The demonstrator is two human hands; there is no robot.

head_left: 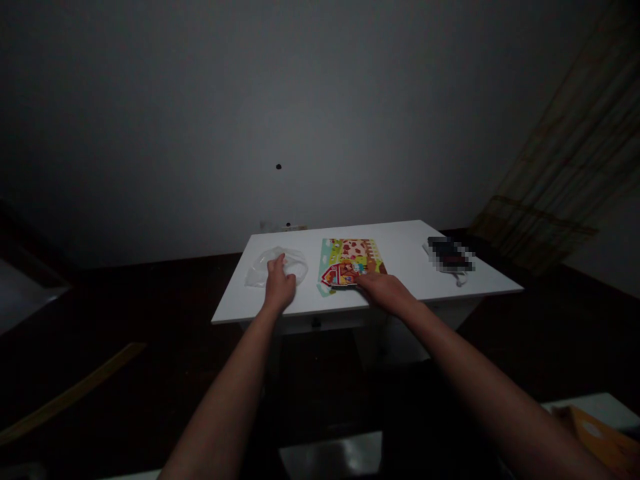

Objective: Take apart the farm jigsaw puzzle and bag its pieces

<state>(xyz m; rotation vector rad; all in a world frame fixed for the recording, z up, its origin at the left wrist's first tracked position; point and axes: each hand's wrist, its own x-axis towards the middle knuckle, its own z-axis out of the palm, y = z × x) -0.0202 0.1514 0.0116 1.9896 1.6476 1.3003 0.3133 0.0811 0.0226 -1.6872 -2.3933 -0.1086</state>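
Two bare hands reach onto the white worktop [410,270]. The left hand [278,287] lies on a crumpled clear plastic bag [299,265] — in this dim light I cannot tell whether its grip is closed on the film. Just beside it lies a colourful picture board [350,252], its long axis running away from the person. The right hand [384,291] is nearer to it — fingertips touching a red barn-shaped piece [339,275] at the board's near edge, the grip's state hidden. A dark blurred object [450,257] sits well apart, far right.
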